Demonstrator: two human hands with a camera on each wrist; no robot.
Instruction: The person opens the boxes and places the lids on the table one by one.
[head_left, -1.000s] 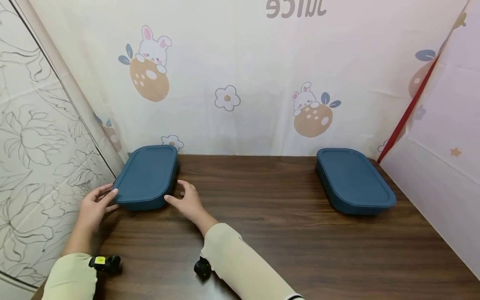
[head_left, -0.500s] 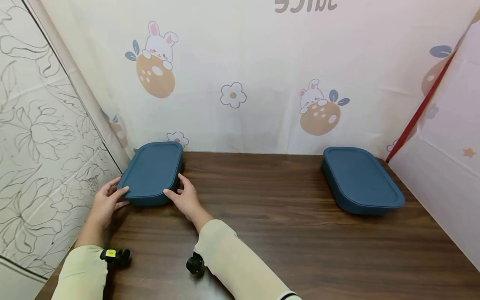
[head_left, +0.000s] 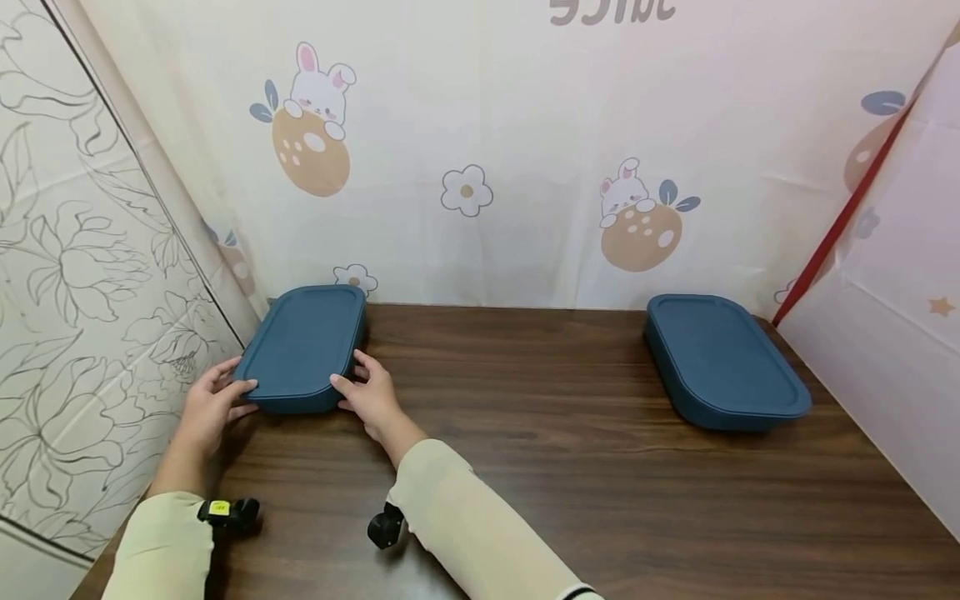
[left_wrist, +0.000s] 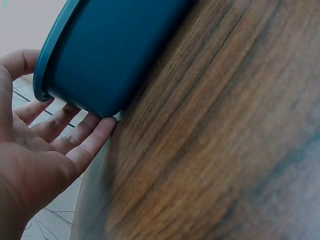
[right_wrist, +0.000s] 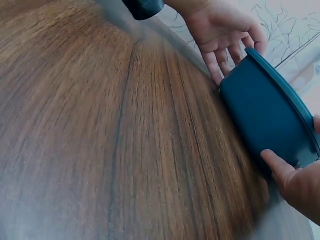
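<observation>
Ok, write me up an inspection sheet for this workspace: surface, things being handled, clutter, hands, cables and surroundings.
Surface: dark wood-grain table, pale sheen toward the near side.
Things handled: left box, blue, lidded, between both hands; right box, similar, untouched.
Clutter: nothing seen.
Hands: left hand holds the left box at its left near corner, right hand at its right near corner.
Cables: nothing seen.
Surroundings: printed cloth behind, flower-drawn panel left, red strip right.

The head view is bright and evenly lit, with a soft sheen low on the table [head_left: 540,417]. Both wrist views look dimmer, with pale haze blurring a lower corner.
</observation>
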